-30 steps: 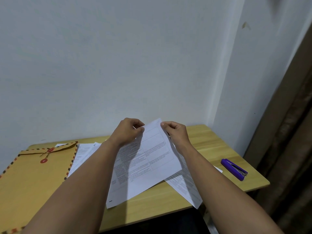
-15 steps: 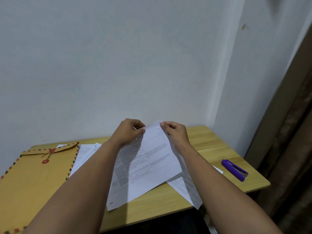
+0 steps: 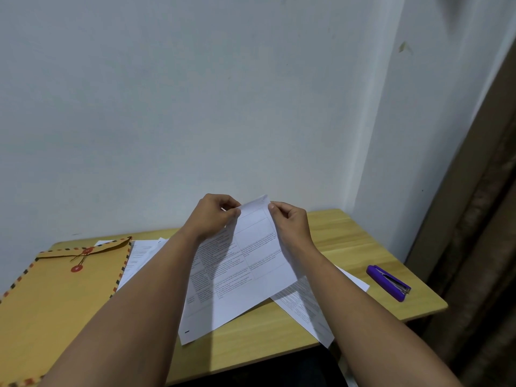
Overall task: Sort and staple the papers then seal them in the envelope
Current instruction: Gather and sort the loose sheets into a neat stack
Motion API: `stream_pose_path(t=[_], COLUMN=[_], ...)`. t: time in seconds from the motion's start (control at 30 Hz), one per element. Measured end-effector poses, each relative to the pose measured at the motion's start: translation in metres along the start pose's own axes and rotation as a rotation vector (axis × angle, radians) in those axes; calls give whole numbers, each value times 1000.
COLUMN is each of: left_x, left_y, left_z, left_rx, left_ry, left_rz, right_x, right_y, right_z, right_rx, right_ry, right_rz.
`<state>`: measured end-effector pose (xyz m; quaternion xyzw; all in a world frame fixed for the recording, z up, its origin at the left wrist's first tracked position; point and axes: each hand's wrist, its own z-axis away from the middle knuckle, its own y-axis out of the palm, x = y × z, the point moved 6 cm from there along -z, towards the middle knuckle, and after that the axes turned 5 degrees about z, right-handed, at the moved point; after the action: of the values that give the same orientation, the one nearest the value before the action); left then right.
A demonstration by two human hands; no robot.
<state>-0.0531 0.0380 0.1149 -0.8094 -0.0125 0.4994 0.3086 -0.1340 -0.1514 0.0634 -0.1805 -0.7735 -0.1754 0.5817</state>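
My left hand [image 3: 213,216] and my right hand [image 3: 291,222] both pinch the far edge of a printed sheet [image 3: 240,272], which is lifted at that end above the wooden table [image 3: 349,241]. Another printed sheet [image 3: 304,305] lies under it, reaching over the table's front edge. More white papers [image 3: 139,258] lie to the left, partly under a large yellow-brown envelope [image 3: 55,297] with a striped border and red string buttons. A purple stapler [image 3: 389,282] rests on the table at the right, apart from both hands.
The table stands in a corner against white walls [image 3: 195,107]. A brown curtain [image 3: 480,219] hangs close to its right edge. The envelope overhangs the table's left side.
Both hands have drawn slightly closer together at the sheet's far edge, and that edge has risen a little. The papers, envelope and stapler lie where they were.
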Motion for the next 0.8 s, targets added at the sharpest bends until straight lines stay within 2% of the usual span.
stream_pose_path(t=[0.53, 0.8], left_x=[0, 5], left_y=[7, -2], left_z=[-1, -4], left_rx=[48, -48], left_ry=[-13, -56], left_rz=[-36, -26], right_x=[-1, -22], right_y=[-4, 0], right_z=[-7, 3], right_rx=[-61, 69], right_ry=[-35, 16], right_rz=[2, -3])
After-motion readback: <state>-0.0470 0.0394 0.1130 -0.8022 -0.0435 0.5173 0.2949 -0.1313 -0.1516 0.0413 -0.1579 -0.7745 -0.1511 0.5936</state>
